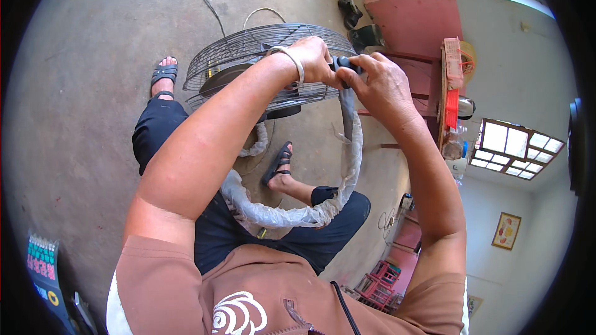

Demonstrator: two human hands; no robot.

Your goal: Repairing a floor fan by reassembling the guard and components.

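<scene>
A floor fan (273, 36) with a round dark wire cage stands between my legs, its cage tipped toward me. Its curved tube stand (292, 216) is wrapped in clear, wrinkled plastic and loops round toward my lap. At the cage's right side, where the tube's upper end meets it, sits a black knob (345, 63). My left hand (315, 61), a pale bangle on its wrist, is closed on the knob's left side. From the right, my right hand (380, 84) pinches the same knob between thumb and fingers. My fingers partly cover the joint.
A power cord (208, 5) trails over the concrete floor beyond the fan. Dark shoes (351, 12) lie near the pink wall. To the right, a wooden table (442, 108) carries a pink basket (453, 62) and bottles. A printed box (46, 279) is at the lower left.
</scene>
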